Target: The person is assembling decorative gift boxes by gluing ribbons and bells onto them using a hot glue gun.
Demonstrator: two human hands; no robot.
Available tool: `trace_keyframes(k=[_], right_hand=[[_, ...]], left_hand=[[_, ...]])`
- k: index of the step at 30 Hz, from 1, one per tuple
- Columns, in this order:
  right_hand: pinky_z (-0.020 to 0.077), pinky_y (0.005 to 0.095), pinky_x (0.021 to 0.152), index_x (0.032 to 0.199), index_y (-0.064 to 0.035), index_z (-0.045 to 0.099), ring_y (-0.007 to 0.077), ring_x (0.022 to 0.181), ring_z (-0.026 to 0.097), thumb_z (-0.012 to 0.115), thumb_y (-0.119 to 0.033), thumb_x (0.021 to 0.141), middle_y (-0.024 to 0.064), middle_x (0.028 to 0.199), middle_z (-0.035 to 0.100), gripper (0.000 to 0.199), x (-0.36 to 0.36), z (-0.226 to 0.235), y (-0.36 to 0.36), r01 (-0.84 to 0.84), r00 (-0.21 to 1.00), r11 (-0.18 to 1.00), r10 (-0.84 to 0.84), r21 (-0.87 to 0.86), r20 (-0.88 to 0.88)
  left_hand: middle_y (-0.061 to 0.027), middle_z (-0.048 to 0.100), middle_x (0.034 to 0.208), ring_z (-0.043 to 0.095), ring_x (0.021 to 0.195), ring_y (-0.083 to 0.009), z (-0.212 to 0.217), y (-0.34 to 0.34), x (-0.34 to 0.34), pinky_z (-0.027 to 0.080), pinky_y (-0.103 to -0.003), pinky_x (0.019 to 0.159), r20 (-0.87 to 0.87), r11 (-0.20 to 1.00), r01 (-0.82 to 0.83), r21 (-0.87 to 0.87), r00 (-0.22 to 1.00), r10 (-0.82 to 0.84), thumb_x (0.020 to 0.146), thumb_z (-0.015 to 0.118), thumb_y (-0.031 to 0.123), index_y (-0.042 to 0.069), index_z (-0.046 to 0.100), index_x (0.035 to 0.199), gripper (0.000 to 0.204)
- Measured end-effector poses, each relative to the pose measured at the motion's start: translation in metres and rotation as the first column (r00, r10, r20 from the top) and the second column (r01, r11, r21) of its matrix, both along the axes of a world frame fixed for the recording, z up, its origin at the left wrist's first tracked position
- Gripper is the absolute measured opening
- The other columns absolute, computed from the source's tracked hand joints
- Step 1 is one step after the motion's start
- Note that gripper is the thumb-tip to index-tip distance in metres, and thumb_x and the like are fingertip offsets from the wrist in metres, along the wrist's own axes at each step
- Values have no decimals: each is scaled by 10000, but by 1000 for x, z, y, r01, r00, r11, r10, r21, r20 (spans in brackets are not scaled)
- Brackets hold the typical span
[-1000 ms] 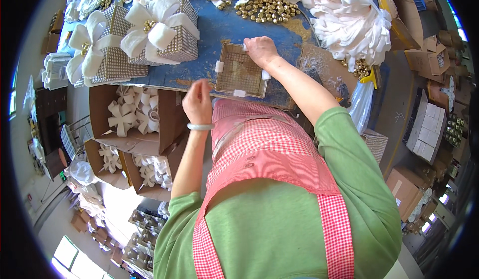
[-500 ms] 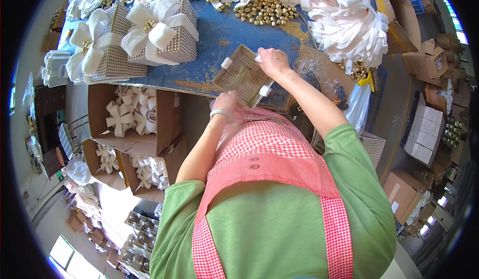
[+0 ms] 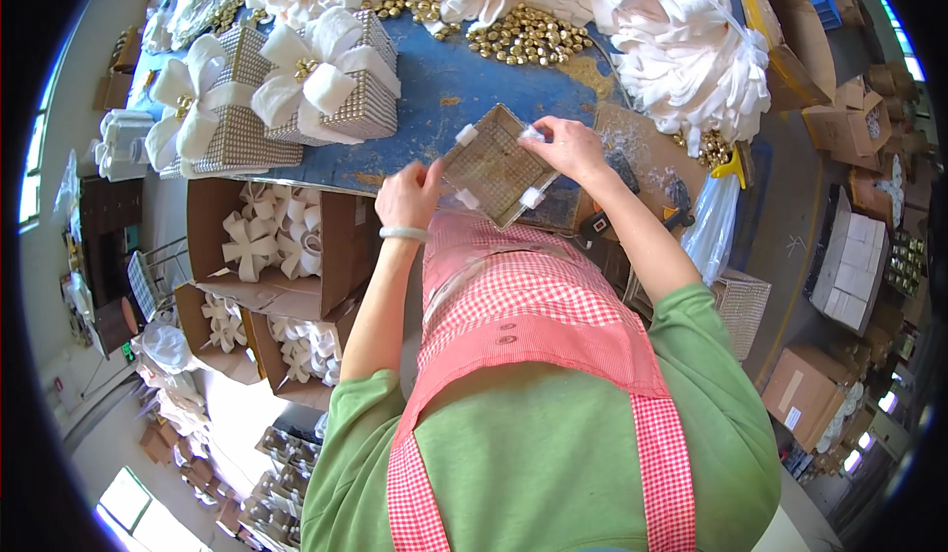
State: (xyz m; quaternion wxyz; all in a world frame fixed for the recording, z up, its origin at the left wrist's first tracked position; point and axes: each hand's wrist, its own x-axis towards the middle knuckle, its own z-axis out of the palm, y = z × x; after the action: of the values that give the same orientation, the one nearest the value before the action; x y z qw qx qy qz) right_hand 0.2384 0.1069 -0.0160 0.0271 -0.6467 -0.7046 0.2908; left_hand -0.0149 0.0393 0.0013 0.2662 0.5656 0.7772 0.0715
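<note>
both hands gripped a small square box lid point(image 3: 494, 165) with white foam corners, the left hand point(image 3: 407, 195) pinching its near left edge and the right hand point(image 3: 566, 147) closed on its far right corner, holding it tilted above the near edge of the blue table point(image 3: 444, 78). the step looked like fitting or checking the corner pieces; the next move would likely call for a steady hold while a corner was pressed home.

box lid point(image 3: 494, 165): square, shallow, gold-studded mesh, white corner pads
pose: tilted, hollow side up
place: held above blue worktop point(image 3: 444, 88) edge
</note>
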Motion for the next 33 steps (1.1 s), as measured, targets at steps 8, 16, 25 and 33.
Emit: trace_keyframes(k=[8, 16, 25, 33], right_hand=[[489, 433, 747, 1003, -112, 676, 383, 914, 615, 506, -484, 899, 183, 909, 657, 422, 1, -28, -17, 164, 963, 986, -151, 38, -225], [477, 447, 736, 1009, -84, 658, 423, 913, 593, 445, -472, 945, 213, 896, 647, 447, 20, -50, -17, 148, 951, 988, -151, -31, -268], [485, 281, 730, 1040, -18, 676, 119, 877, 619, 440, -532, 942, 73, 958, 680, 574, 32, -82, 6, 310, 726, 821, -530, -480, -438], [460, 314, 820, 1074, -30, 646, 207, 887, 625, 380, -559, 949, 110, 934, 675, 605, -1, -56, 12, 285, 737, 910, -409, -302, -538]], left_hand=[[-152, 673, 754, 668, 698, -335, -42, 62, 33, 536, -447, 609, -242, 851, 523, 51, 833, -498, 890, 483, 232, 104, 661, 810, 234], [-136, 681, 797, 675, 768, -299, -37, 58, 41, 526, -399, 665, -195, 885, 447, 129, 887, -419, 816, 556, 177, 82, 624, 855, 124], [-207, 613, 1161, 612, 1016, -377, -71, 28, -23, 451, -477, 886, 235, 957, -208, -202, 938, 253, 901, 401, 576, 82, 584, 1210, 611], [-124, 504, 1229, 583, 930, -308, -75, 17, -4, 503, -427, 780, 772, 781, -336, -526, 197, 605, 888, 370, 680, 95, 496, 1286, 719]])
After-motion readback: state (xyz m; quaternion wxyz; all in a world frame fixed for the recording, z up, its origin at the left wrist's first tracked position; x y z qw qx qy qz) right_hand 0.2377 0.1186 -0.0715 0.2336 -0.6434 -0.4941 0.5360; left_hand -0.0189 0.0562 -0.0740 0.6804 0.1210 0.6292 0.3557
